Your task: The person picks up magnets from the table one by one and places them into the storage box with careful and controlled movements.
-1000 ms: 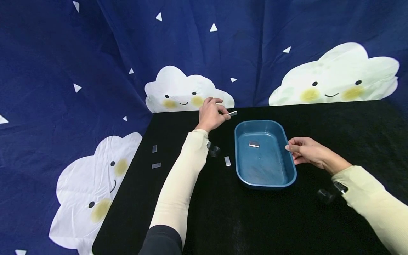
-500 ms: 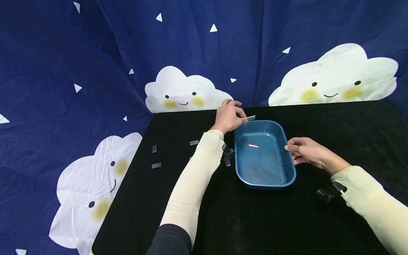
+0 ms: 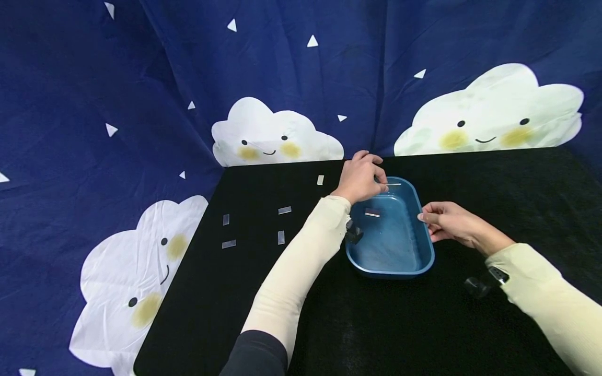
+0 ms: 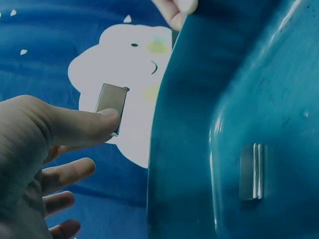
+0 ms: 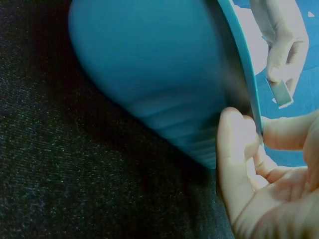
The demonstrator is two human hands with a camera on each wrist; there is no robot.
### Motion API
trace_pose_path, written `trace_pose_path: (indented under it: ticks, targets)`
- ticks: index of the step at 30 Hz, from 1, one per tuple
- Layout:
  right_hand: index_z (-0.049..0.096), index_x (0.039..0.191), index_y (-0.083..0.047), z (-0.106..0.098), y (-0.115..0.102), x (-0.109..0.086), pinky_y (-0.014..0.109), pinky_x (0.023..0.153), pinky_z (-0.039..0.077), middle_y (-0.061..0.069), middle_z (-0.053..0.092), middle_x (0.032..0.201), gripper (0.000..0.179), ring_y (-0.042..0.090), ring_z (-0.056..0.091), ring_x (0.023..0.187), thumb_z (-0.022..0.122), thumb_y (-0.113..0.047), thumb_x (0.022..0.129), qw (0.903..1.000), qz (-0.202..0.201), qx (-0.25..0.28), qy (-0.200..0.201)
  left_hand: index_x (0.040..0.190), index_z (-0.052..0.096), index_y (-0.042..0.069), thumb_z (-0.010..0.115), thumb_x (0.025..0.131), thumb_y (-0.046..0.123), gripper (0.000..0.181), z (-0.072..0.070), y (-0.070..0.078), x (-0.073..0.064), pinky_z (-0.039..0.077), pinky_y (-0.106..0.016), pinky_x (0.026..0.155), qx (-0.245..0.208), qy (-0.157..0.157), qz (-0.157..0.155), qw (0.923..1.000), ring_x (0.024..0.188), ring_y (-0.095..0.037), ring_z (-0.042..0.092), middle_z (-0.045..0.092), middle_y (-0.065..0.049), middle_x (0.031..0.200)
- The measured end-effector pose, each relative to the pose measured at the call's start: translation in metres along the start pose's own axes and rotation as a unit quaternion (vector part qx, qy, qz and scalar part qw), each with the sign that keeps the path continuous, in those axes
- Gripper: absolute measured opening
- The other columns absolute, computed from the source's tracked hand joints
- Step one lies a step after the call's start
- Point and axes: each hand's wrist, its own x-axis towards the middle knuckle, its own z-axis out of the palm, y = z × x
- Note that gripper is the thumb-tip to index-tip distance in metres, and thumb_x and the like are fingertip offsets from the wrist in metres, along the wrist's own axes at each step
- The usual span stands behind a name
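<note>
A small silvery block [image 3: 394, 184] is pinched near the far end of an open-topped, round-cornered blue bin [image 3: 390, 243].

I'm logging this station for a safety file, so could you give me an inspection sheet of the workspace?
Surface: black table, partly hidden by the left arm.
Job's things: blue tray with at least one shiny piece inside; five loose pieces visible on the table, left of the tray.
Clutter: nothing seen.
Grippers: left hand pinches a held piece, apparently over the tray's far end; right hand grips the tray's right rim.
Cables: nothing seen.
Surroundings: blue cloud-print backdrop behind and to the left.
</note>
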Motion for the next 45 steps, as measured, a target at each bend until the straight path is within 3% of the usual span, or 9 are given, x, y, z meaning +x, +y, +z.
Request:
trace_pose_path:
  ticks: [8, 14, 21, 27, 34, 45]
  targets:
    - [0.045, 0.117, -0.007, 0.0, 0.0, 0.002, 0.027, 0.071, 0.058, -0.002, 0.059, 0.086, 0.023, 0.009, 0.063, 0.074, 0.048, -0.024, 0.102, 1.0, -0.003, 0.001, -0.004, 0.086, 0.077, 0.034, 0.074, 0.086, 0.041, 0.007, 0.005, 0.01, -0.006, 0.033, -0.039, 0.114, 0.008, -0.034, 0.014, 0.9993, 0.148, -0.019, 0.029, 0.053, 0.011, 0.145]
    - [0.044, 0.117, -0.007, 0.002, -0.001, 0.001, 0.028, 0.072, 0.058, -0.002, 0.059, 0.086, 0.023, 0.009, 0.063, 0.075, 0.048, -0.024, 0.102, 1.0, -0.001, 0.002, -0.004, 0.088, 0.078, 0.034, 0.074, 0.087, 0.04, 0.007, 0.008, 0.015, -0.009, 0.035, -0.037, 0.113, 0.014, -0.066, 0.022, 0.9975, 0.142, -0.016, 0.035, 0.055, 0.012, 0.142]
    - [0.044, 0.119, -0.007, 0.002, -0.002, 0.003, 0.028, 0.072, 0.058, -0.002, 0.059, 0.087, 0.024, 0.009, 0.063, 0.076, 0.047, -0.024, 0.102, 1.0, 0.004, -0.002, 0.001, 0.085, 0.078, 0.03, 0.075, 0.087, 0.036, 0.007, 0.013, 0.018, -0.009, 0.04, -0.035, 0.105, -0.011, -0.098, 0.053, 0.9937, 0.127, -0.013, 0.045, 0.061, 0.012, 0.132]
    - [0.044, 0.118, -0.007, 0.002, -0.002, 0.003, 0.028, 0.072, 0.058, -0.002, 0.059, 0.086, 0.023, 0.009, 0.063, 0.075, 0.047, -0.024, 0.102, 1.0, 0.004, -0.006, 0.003, 0.084, 0.079, 0.03, 0.076, 0.086, 0.034, 0.006, 0.021, 0.021, -0.008, 0.04, -0.035, 0.106, -0.02, -0.124, 0.059, 0.9903, 0.128, -0.013, 0.045, 0.064, 0.014, 0.127]
    - [0.044, 0.118, -0.008, 0.002, -0.002, 0.001, 0.027, 0.072, 0.058, -0.003, 0.06, 0.086, 0.023, 0.008, 0.063, 0.075, 0.047, -0.024, 0.102, 1.0, 0.005, -0.003, 0.002, 0.077, 0.078, 0.029, 0.075, 0.087, 0.033, 0.011, 0.029, 0.02, -0.01, 0.037, -0.041, 0.112, -0.029, -0.148, 0.053, 0.9871, 0.138, -0.014, 0.041, 0.062, 0.012, 0.135]
    - [0.045, 0.118, -0.008, 0.0, 0.0, 0.002, 0.028, 0.072, 0.058, -0.003, 0.059, 0.086, 0.024, 0.009, 0.063, 0.075, 0.048, -0.025, 0.102, 1.0, 0.001, -0.007, -0.002, 0.073, 0.076, 0.028, 0.075, 0.087, 0.033, 0.016, 0.039, 0.018, -0.012, 0.034, -0.044, 0.115, -0.043, -0.155, 0.028, 0.9865, 0.144, -0.017, 0.035, 0.059, 0.01, 0.14]
